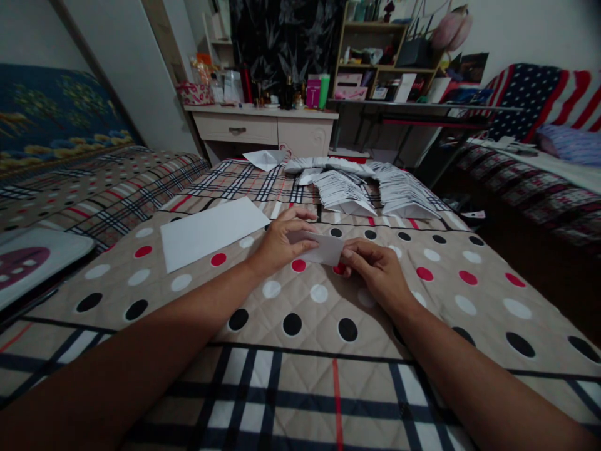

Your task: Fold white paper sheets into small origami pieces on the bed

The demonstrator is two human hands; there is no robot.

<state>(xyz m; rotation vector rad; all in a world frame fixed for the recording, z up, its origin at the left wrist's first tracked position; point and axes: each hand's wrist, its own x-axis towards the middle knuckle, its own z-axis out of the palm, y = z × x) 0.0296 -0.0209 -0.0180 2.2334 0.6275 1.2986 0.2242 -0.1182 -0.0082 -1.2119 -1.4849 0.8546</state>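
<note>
Pinching a small piece of white paper (pixel 328 248) from both ends, the left hand (pixel 287 233) and the right hand (pixel 373 266) hold it over the spotted quilt (pixel 319 316); whether its lower edge touches the cloth is hard to tell. The left grip has its thumb across the near face, fingers behind and loosely spread; the right grip is drawn in tightly, thumb and fingertips on the right end. The piece looks light and fairly crisp, so it should keep its shape under gentle pressure but crease if bent hard. Its ends seem the best hold, leaving the middle flat. The padded quilt probably gives poor backing for pressing. The larger white sheet (pixel 213 233), lying beyond the left forearm, likely slides easily and lifts best by a corner.
</note>
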